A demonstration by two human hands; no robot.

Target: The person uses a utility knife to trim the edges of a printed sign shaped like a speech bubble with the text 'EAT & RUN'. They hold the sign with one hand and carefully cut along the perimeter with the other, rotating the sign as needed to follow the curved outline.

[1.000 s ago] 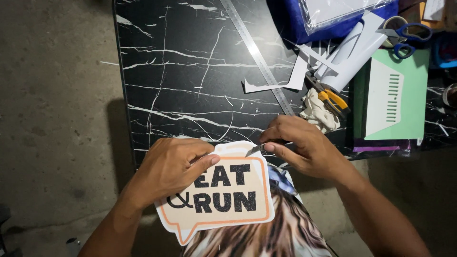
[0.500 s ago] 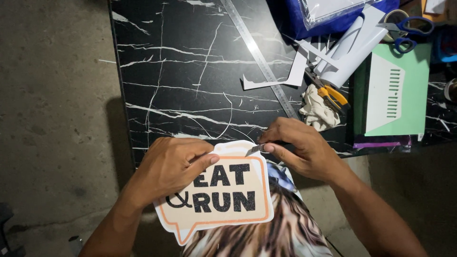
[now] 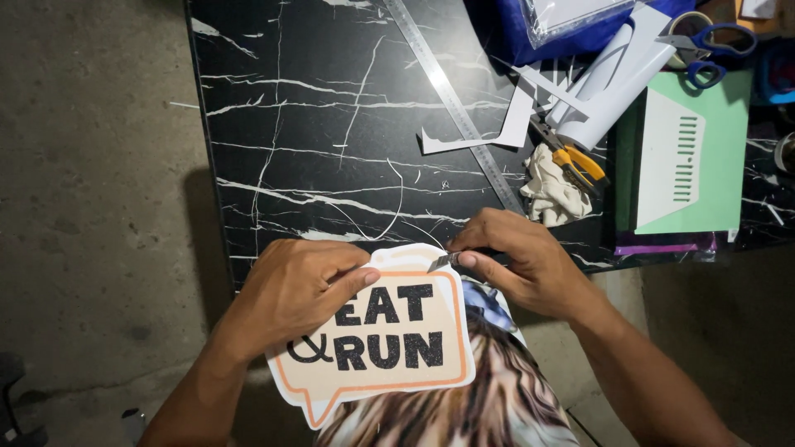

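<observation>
Little is shifting since the earlier frames: your hands are still working at the top edge of the speech-bubble sign point(image 3: 377, 335), which you are holding just off the near edge of the black marble table point(image 3: 331, 124), over your lap. Your left hand point(image 3: 294, 290) is pinching the sign's upper left, thumb on its face. Your right hand point(image 3: 522, 265) is gripping a small blade point(image 3: 440, 262) with closed fingers, its tip touching the sign's white border. Judging by the neat outline, most of the trimming appears to be finished; only the top edge seems left. Beyond the sign, a steel ruler point(image 3: 451, 103), paper offcuts point(image 3: 497, 132) and a yellow utility knife point(image 3: 575, 161) are lying on the table. Your left fingers are hiding the first printed letter; the blade's handle is hidden inside your right fist.
</observation>
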